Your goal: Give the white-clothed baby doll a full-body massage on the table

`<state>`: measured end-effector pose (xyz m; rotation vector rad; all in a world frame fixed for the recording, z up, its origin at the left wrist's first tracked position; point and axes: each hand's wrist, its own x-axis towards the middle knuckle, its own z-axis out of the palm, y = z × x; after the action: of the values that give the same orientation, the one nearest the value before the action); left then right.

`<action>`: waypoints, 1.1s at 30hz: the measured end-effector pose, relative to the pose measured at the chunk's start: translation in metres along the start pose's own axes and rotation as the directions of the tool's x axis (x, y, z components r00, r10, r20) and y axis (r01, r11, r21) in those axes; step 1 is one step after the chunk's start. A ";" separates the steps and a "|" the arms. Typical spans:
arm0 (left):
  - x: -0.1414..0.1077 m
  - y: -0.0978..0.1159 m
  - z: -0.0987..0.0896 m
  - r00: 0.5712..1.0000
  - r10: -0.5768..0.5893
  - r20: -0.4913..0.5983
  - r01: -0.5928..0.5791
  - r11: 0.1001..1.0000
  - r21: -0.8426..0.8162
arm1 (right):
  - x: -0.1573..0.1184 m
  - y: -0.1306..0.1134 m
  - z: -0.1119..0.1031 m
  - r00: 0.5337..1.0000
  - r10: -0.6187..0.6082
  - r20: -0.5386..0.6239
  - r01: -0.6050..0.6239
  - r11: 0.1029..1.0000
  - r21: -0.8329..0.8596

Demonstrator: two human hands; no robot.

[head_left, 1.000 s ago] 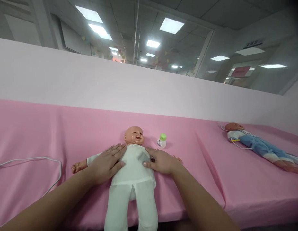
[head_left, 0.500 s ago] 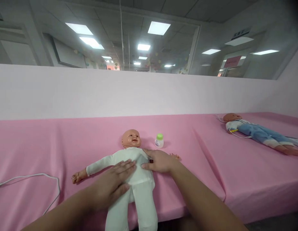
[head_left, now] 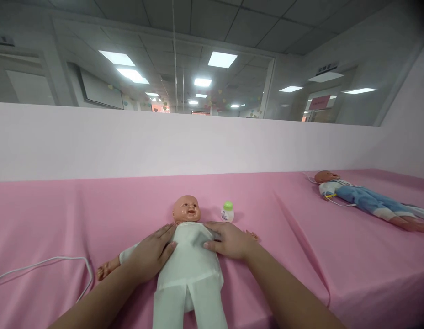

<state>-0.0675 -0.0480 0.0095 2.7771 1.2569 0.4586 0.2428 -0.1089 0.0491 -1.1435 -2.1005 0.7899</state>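
A baby doll [head_left: 191, 260] in a white top and white trousers lies face up on a pink sheet, its head toward the wall. My left hand [head_left: 152, 253] rests on the doll's shoulder and upper arm at the left, fingers stretched and thumb apart on the chest. Across the chest, my right hand [head_left: 230, 240] lies over the other shoulder, with its thumb spread away from the fingers. Both hands touch the white cloth. Beyond my right hand stands a small clear bottle with a green cap [head_left: 227, 212]. Most of the doll's right-side sleeve is hidden under my hand.
A second doll [head_left: 359, 194] in blue and white clothes lies at the far right, with thin tubing about it. A white cable [head_left: 57, 258] curls over the pink sheet [head_left: 105, 210] at the left. Behind runs a white wall [head_left: 198, 146] with windows above.
My left hand has moved from the doll's belly up to its shoulder at the left. My right hand stays at the other shoulder. The view has tilted up slightly.
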 end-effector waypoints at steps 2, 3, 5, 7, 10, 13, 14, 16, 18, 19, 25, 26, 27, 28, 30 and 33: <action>0.000 0.001 0.000 1.000 0.005 -0.014 -0.005 1.000 -0.001 | 0.000 -0.010 0.005 0.993 -0.075 -0.094 0.078 0.997 0.028; 0.000 0.001 -0.001 1.000 0.009 -0.026 -0.009 1.000 -0.005 | -0.002 -0.016 0.009 0.984 -0.118 -0.133 0.125 0.991 0.046; 0.000 0.003 -0.002 0.999 0.008 -0.047 -0.008 1.000 -0.009 | -0.009 -0.028 0.021 0.967 -0.213 -0.138 0.228 0.968 0.106; 0.000 0.004 -0.002 0.998 -0.002 -0.055 0.002 1.000 -0.009 | -0.020 -0.039 0.035 0.942 -0.334 0.004 0.327 0.924 0.198; -0.001 0.005 -0.003 0.998 -0.004 -0.056 0.004 1.000 -0.015 | -0.036 -0.046 0.055 0.846 -0.488 0.213 0.412 0.854 0.319; -0.002 0.005 -0.003 0.998 0.012 -0.057 -0.013 1.000 -0.027 | -0.043 -0.046 0.059 0.845 -0.424 0.325 0.380 0.905 0.194; -0.002 0.005 -0.003 0.998 0.013 -0.058 -0.015 0.999 -0.031 | -0.042 -0.045 0.056 0.870 -0.363 0.333 0.345 0.932 0.115; -0.002 0.006 -0.002 0.998 0.011 -0.062 -0.014 0.999 -0.040 | -0.037 -0.041 0.047 0.918 -0.234 0.321 0.261 0.965 -0.041; -0.002 0.006 -0.001 0.998 0.012 -0.068 -0.015 0.999 -0.049 | -0.026 -0.035 0.036 0.938 -0.140 0.317 0.195 0.969 -0.150; -0.002 0.006 -0.001 0.998 0.014 -0.069 -0.018 0.998 -0.053 | -0.020 -0.031 0.031 0.942 -0.108 0.319 0.174 0.967 -0.184; -0.003 0.005 -0.001 0.998 0.004 -0.065 -0.007 0.998 -0.057 | 0.005 -0.005 0.016 0.971 -0.025 0.237 0.088 0.963 -0.255; -0.003 0.005 -0.001 0.998 0.003 -0.060 -0.007 0.998 -0.055 | 0.005 -0.001 0.015 0.976 -0.005 0.217 0.061 0.965 -0.253; -0.003 0.006 -0.001 0.998 0.005 -0.055 -0.008 0.999 -0.053 | 0.004 0.002 0.013 0.981 0.019 0.193 0.032 0.967 -0.254; -0.003 0.006 -0.001 0.999 0.006 -0.048 -0.009 0.999 -0.048 | 0.003 0.005 0.012 0.985 0.042 0.167 0.003 0.966 -0.259; -0.001 0.006 -0.002 0.999 0.010 -0.038 -0.011 0.999 -0.037 | 0.000 0.010 0.009 0.991 0.073 0.112 -0.040 0.962 -0.269; 0.003 0.007 -0.003 1.000 0.015 -0.025 -0.016 1.000 -0.023 | -0.005 0.013 0.006 0.996 0.076 0.054 -0.059 0.963 -0.264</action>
<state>-0.0620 -0.0506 0.0145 2.7725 1.2279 0.5076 0.2473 -0.1083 0.0343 -1.3505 -2.2808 0.5970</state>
